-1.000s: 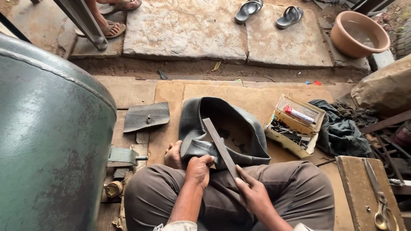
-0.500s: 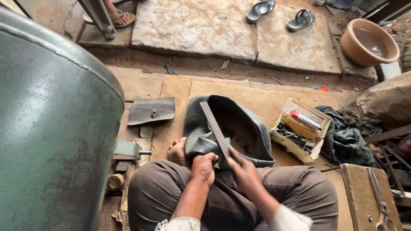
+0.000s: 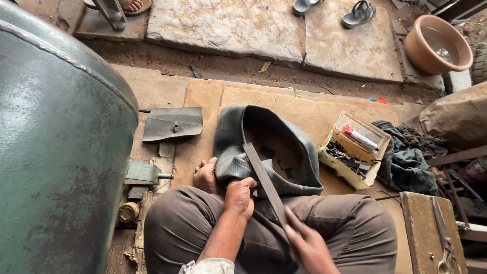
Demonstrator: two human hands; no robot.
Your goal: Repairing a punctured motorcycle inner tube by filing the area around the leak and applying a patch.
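I sit cross-legged on wooden boards with a grey rubber inner tube [image 3: 274, 137] looped in front of my knees. My left hand [image 3: 240, 197] presses down on the near fold of the tube, fingers closed over it. My right hand [image 3: 308, 246] grips the lower end of a long flat metal file [image 3: 262, 177], which slants up and left across the tube. My bare foot [image 3: 207, 175] rests against the tube's left side.
A large green metal drum [image 3: 56, 147] fills the left. A flat rubber piece [image 3: 172, 123] lies on the boards. An open small box of parts [image 3: 355, 149] and dark cloth [image 3: 406, 160] sit right. Scissors [image 3: 444, 243] lie on a wooden box. A clay bowl [image 3: 437, 44] and sandals [image 3: 357, 13] lie beyond.
My right hand has pulled the file back toward my lap, down and right, after pushing it forward over the tube. The left hand stays on the tube.
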